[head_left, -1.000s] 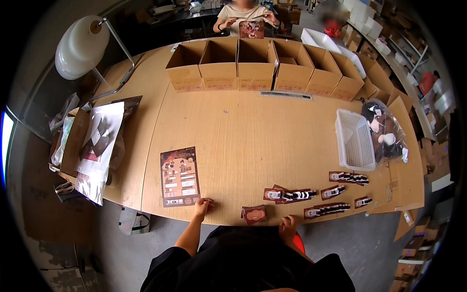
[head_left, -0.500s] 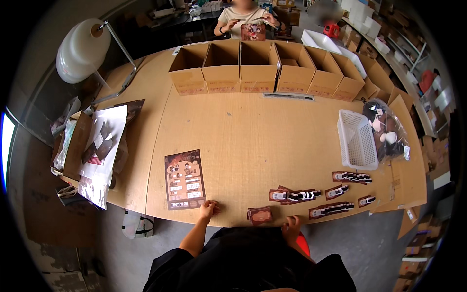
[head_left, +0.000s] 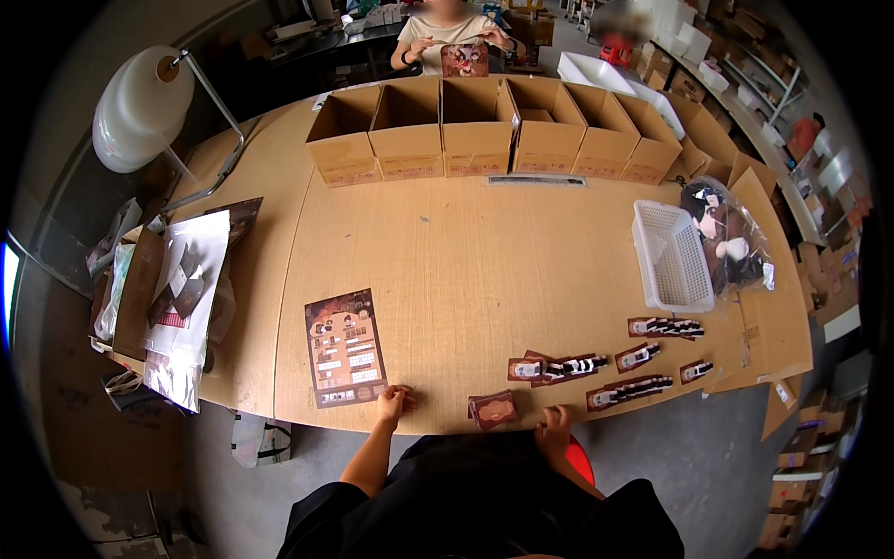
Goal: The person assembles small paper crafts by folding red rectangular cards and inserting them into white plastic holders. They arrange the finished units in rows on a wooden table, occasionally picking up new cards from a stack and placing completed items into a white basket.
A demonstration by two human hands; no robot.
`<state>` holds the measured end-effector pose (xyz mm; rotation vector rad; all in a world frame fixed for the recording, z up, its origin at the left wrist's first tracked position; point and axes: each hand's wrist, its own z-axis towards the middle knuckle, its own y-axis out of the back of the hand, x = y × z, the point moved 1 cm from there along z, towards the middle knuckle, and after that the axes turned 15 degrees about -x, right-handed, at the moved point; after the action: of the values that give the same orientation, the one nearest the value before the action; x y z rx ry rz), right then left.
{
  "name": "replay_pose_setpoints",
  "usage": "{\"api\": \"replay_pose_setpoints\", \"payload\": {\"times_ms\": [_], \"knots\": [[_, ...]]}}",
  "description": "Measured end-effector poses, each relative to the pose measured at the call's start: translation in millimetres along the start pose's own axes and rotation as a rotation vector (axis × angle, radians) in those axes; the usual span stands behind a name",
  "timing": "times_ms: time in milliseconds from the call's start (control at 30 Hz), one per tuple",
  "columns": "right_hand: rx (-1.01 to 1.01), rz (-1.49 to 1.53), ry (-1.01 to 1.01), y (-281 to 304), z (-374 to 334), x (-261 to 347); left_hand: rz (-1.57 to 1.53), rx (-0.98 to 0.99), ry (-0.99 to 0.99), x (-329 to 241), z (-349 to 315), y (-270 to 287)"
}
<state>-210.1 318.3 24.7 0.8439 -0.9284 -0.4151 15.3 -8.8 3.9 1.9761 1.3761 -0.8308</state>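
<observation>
Head view: little has changed vs. a sec ago (camera shifted a bit). Left hand point(head_left: 395, 402) still rests at the counter point(head_left: 466, 270) edge, fingers curled, empty, just beside the printed sheet point(head_left: 345, 347). Right hand point(head_left: 555, 429) sits at the edge, grip unclear, near the small brown card pack point(head_left: 494, 408), which lies untouched between both hands.

left hand point(head_left: 395, 402) and right hand point(head_left: 555, 429) rest low, apart, fingers loosely curled, holding nothing

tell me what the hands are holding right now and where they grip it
Nothing is held: the left hand rests on the table edge beside the printed sheet; the right hand rests there too, empty.
</observation>
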Motion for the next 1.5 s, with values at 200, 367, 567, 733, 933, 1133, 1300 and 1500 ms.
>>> {"api": "replay_pose_setpoints", "payload": {"times_ms": [200,367,567,733,933,1133,1300,1500], "knots": [[0.034,-0.033,0.023,2.9,1.0,4.0,-0.034,0.001,0.026,5.3,5.8,1.4],[0.066,-0.048,0.071,4.2,3.3,2.1,-0.022,0.033,0.038,5.9,9.0,2.4],[0.106,-0.088,0.131,9.9,8.6,9.5,0.003,0.04,0.066,7.2,15.0,5.1],[0.095,-0.117,0.173,7.4,6.2,-1.2,0.004,0.027,0.061,4.2,9.5,-1.4],[0.077,-0.125,0.194,-0.5,1.6,-6.3,-0.011,0.008,0.05,6.6,13.3,2.9],[0.065,-0.13,0.218,-4.4,1.3,-12.1,-0.06,-0.034,0.043,5.8,3.2,2.2],[0.053,-0.182,0.331,-6.1,4.9,-20.6,-0.271,-0.034,-0.012,20.5,-2.0,9.2],[0.053,-0.232,0.375,-7.0,7.5,-25.8,-0.268,0.005,-0.022,22.8,2.2,11.3]]}}
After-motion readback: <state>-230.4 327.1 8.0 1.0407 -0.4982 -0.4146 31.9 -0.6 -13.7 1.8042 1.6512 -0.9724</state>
